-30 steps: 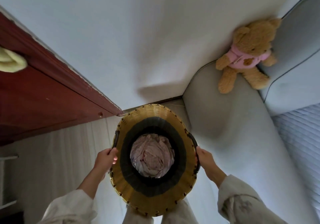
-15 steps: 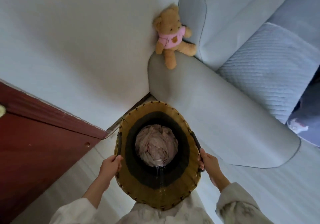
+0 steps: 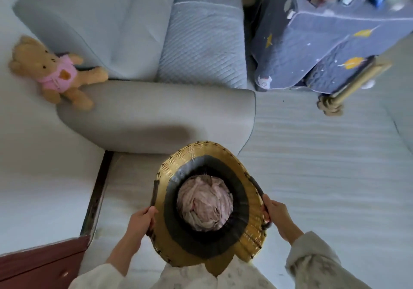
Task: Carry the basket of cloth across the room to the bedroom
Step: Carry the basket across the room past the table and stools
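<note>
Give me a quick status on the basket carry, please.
Left hand and right hand each shut on a basket handle. Cloth inside, basket off the floor. Sofa arm just ahead-left; open floor to the right.

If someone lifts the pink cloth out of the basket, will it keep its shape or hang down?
The cloth lies crumpled in soft folds, so it would probably go limp and hang. It looks thin, so likely light for its bulk. Sunk loosely in the basket, it should come out easily, though it may unfold and trail.
</note>
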A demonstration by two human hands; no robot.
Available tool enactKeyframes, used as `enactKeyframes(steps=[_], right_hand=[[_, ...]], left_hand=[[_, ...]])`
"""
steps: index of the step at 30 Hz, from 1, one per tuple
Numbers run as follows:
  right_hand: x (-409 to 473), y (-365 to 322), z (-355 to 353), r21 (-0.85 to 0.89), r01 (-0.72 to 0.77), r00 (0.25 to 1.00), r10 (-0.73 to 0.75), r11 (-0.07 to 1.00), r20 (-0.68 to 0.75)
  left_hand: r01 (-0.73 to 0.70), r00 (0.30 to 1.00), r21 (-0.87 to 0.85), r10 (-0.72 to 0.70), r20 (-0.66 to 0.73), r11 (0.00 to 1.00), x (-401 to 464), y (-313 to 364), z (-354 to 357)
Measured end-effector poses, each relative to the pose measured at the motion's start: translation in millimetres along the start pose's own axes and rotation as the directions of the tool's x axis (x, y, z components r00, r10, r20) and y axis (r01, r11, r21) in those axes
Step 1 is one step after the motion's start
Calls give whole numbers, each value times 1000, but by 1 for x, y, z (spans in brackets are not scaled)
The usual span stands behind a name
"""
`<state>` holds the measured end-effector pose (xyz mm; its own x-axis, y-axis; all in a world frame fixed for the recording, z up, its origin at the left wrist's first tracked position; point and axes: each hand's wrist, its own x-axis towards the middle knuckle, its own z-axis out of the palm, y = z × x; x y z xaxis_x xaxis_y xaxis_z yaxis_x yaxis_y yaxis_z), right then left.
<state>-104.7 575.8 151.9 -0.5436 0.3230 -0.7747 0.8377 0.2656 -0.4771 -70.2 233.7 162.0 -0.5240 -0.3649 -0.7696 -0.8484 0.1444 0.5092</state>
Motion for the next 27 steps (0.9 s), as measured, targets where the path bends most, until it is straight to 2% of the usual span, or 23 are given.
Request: enactKeyframes(steps=[4, 8, 11, 15, 19, 22, 27], right_hand=[[4, 48, -76, 173, -75, 991, 92, 982, -93], [15, 74, -141, 322, -119, 979, 164, 939, -119], [24, 80, -180, 340, -89, 981, 142, 936, -134], [35, 84, -234, 325, -9, 977, 78, 946, -200], [52, 84, -293, 341, 79, 954, 28, 937, -298], [68, 85, -335, 370, 89, 940, 45, 925, -338], [106, 96, -403, 441, 59, 919, 124, 895, -374]], left_hand=[[-63, 995, 143, 51, 83, 988, -21, 29, 81], [-142, 981, 257, 102, 165, 956, -38, 60, 150], [-195, 972, 281, 147, 182, 940, -45, 80, 192], [-329, 933, 202, 285, 218, 923, -60, 106, 244], [-358, 894, 221, 265, 360, 907, -76, 138, 311], [-342, 885, 214, 237, 400, 915, -75, 163, 364], [-306, 880, 297, 150, 451, 905, -50, 208, 453]])
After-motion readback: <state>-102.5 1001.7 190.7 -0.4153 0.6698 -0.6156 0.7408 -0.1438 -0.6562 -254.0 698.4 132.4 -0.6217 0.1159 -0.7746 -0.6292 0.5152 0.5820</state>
